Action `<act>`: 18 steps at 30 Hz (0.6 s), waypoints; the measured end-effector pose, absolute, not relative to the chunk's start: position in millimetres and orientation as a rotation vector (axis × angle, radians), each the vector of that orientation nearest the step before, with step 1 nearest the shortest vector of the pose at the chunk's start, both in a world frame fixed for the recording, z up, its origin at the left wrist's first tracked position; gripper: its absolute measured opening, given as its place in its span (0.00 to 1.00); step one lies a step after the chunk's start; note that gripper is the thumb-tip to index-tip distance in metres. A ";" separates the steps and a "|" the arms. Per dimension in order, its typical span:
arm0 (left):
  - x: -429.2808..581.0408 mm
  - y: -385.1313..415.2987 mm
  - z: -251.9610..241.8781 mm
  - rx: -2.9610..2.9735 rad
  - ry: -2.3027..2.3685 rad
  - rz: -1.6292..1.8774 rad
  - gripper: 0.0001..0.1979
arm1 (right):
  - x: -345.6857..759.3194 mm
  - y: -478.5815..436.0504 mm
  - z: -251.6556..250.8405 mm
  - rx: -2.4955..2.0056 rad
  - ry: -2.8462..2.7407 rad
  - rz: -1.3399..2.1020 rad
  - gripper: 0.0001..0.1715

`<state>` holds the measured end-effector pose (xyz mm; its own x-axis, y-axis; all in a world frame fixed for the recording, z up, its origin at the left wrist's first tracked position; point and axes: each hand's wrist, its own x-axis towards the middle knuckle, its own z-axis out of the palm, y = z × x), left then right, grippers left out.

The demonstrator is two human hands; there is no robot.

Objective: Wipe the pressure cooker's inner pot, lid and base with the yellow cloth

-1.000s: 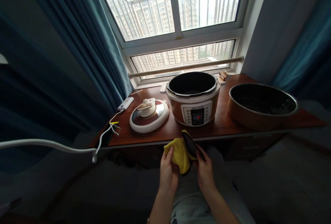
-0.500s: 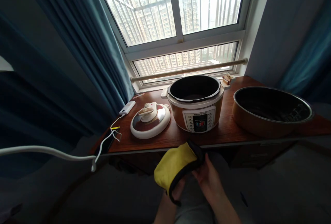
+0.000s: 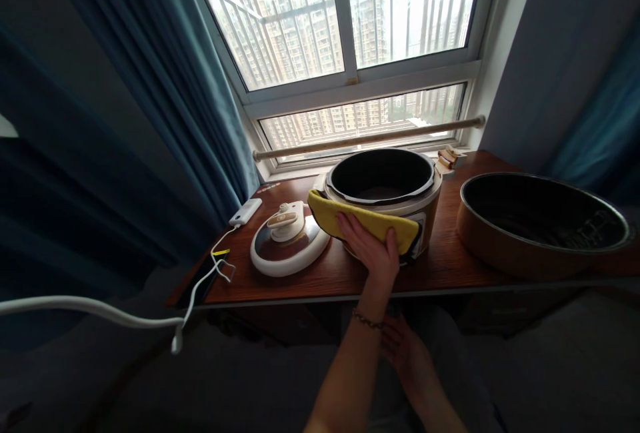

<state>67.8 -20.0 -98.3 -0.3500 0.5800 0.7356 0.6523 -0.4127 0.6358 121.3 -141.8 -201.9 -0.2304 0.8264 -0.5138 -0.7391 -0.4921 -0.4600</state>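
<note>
My left hand [image 3: 373, 246], a beaded bracelet at its wrist, holds a folded yellow cloth [image 3: 370, 218] with dark edging. The cloth lies across the front and near rim of an electric pressure cooker [image 3: 431, 213], covering most of its control panel. No lid is on the cooker, and its dark inside shows. Below the table edge, my right hand [image 3: 403, 350] hangs behind my left forearm; its visible fingers are loosely apart with nothing seen in them. To the cooker's left, a round white-rimmed lid [image 3: 287, 261] rests on the table with its handle upward.
A large brown-sided pot [image 3: 505, 246] stands right of the cooker on the wooden table [image 3: 295, 286]. At the left, a white power strip [image 3: 246, 212] trails a white cable [image 3: 100, 310] past the table edge. A small object [image 3: 450, 156] sits behind the cooker, near the window.
The cloth was in both hands below the table edge. My left hand has carried it up onto the cooker's front, while my right hand has let go and stayed low.
</note>
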 end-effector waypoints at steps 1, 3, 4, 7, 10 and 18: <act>75.1 -17.4 -107.4 -1.731 -1.656 -1.838 0.41 | 119.4 -143.0 -203.0 -0.891 -0.146 1.879 0.23; 84.8 -18.1 -134.0 -1.728 -1.687 -1.735 0.44 | 117.3 -145.6 -207.0 -0.914 -0.144 1.864 0.22; 87.3 -20.8 -149.5 -1.737 -1.732 -1.698 0.44 | 116.9 -146.8 -209.8 -0.938 -0.138 1.868 0.23; 87.6 -31.4 -187.1 -1.740 -1.885 -1.592 0.45 | 117.3 -148.9 -218.7 -1.011 -0.091 1.895 0.24; 80.3 -35.0 -185.0 -1.752 -1.919 -1.546 0.45 | 119.5 -148.9 -223.8 -1.010 -0.044 1.921 0.22; 45.1 1.0 -98.6 -1.666 -1.745 -2.057 0.33 | 130.3 -143.6 -228.8 -1.052 -0.025 1.930 0.22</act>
<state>45.1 1.0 -98.6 -0.4473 0.5970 0.6659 0.5598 -0.3938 0.7291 130.3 -143.6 -228.8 -0.2235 0.7195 -0.6575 -0.7021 -0.5867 -0.4034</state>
